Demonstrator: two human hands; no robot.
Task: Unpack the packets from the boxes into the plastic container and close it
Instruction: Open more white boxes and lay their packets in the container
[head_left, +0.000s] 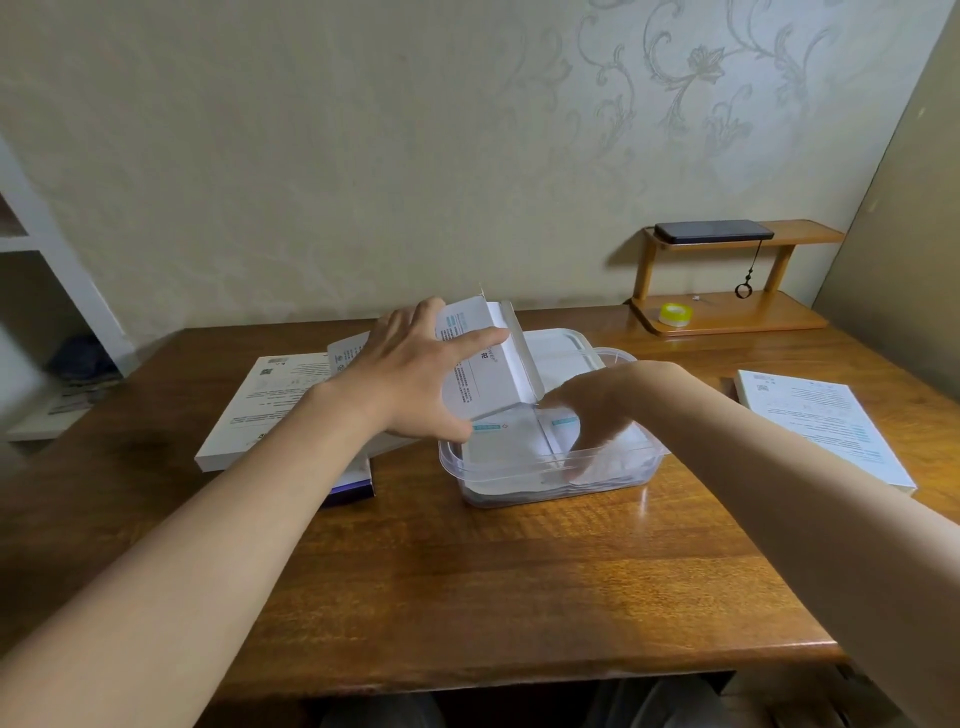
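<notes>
Open box tipped over the plastic container.
Left hand, widely spread, clasps the light, probably crushable box by opposite edges; right hand reaches onto the thin, limp, probably slippery packets inside, its grasp blurred and undeterminable.

The wooden tabletop bears a clear plastic container under the right hand, a lid just beyond it, stacked white boxes left of the left hand, and another white box and a wooden rack right of the right hand.
</notes>
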